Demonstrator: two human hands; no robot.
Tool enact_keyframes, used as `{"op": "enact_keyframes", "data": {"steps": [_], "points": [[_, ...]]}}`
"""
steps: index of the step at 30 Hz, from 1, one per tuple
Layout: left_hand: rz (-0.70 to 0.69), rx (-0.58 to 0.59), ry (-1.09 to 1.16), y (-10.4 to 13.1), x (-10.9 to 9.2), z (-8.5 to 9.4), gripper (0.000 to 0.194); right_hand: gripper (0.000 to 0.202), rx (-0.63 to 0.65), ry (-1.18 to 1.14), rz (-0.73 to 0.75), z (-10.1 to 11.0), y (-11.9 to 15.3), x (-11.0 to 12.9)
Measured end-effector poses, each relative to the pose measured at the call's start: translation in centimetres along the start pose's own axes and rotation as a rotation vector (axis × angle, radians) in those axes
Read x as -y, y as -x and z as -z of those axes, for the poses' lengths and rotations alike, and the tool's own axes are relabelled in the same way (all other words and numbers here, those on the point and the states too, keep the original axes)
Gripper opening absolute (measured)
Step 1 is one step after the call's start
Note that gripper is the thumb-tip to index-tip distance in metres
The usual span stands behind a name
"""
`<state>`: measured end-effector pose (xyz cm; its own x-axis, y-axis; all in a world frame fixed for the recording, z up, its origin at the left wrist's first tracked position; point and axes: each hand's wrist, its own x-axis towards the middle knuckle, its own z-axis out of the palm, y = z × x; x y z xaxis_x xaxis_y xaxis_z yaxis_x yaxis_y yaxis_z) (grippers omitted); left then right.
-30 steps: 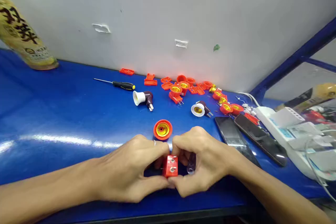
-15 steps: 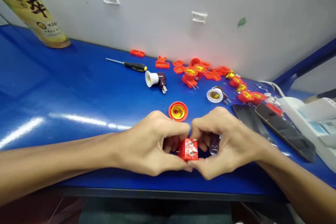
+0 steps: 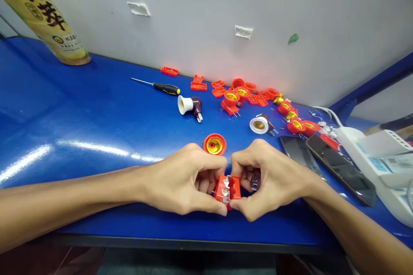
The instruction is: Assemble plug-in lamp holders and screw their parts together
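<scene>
Housing [image 3: 220, 190], red and split, sits between left hand [image 3: 183, 180] and right hand [image 3: 272, 176], its gap running away from the person, metal contacts [image 3: 226, 186] inside. Left grip clamps the left half; right grip clamps the right half, palm also wrapping a dark cylinder [image 3: 255, 179]. Just beyond, a round socket [image 3: 214, 144] lies on the worktop [image 3: 97, 114]; far left, a bottle [image 3: 56, 21] reads 双.

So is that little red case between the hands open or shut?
At least partly open: a gap runs down the red case, with metal pieces showing inside.
</scene>
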<state>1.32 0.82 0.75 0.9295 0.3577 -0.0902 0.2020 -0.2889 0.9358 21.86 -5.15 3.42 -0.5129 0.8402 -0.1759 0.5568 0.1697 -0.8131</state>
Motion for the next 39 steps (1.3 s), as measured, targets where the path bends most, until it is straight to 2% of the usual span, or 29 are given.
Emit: {"op": "enact_keyframes", "data": {"steps": [4,7,12,14,16,19,21,24,29,34,39], "points": [[0.136,0.01,0.098,-0.2,-0.1,0.1,0.029,0.018,0.035,-0.03,-0.061,1.3,0.1,-0.2],[0.194,-0.031,0.144,-0.4,0.2,0.0,0.028,0.023,0.067,0.049,-0.064,2.6,0.1,-0.5],[0.176,-0.146,0.052,-0.5,0.3,-0.2,0.036,0.034,0.123,0.245,-0.034,4.2,0.3,-1.1],[0.156,-0.164,-0.029,-0.4,0.2,-0.3,0.036,0.037,0.078,0.313,-0.009,4.5,0.5,-1.0],[0.127,-0.169,-0.105,-0.3,0.1,-0.4,0.035,0.038,-0.045,0.301,0.044,4.4,0.8,-0.7],[0.036,-0.197,-0.237,-0.1,0.0,-0.8,0.029,0.028,-0.205,0.179,0.073,3.3,0.8,-0.1],[-0.055,-0.236,-0.329,0.0,0.1,-1.1,0.023,0.034,-0.199,0.153,0.046,2.2,0.4,0.3],[-0.204,-0.332,-0.433,0.2,0.6,-1.5,0.016,0.042,-0.148,0.236,0.039,0.4,-0.2,0.6],[-0.33,-0.47,-0.657,0.5,1.5,-1.8,0.005,0.039,-0.233,0.234,0.012,-1.1,-0.8,0.2],[-0.402,-0.596,-0.864,0.7,1.2,-2.0,0.013,0.034,-0.191,0.155,-0.006,-1.1,-0.9,-0.4],[-0.347,-0.532,-0.718,0.6,0.7,-1.3,0.013,0.039,-0.21,0.352,-0.036,0.2,-0.7,-0.5]]}}
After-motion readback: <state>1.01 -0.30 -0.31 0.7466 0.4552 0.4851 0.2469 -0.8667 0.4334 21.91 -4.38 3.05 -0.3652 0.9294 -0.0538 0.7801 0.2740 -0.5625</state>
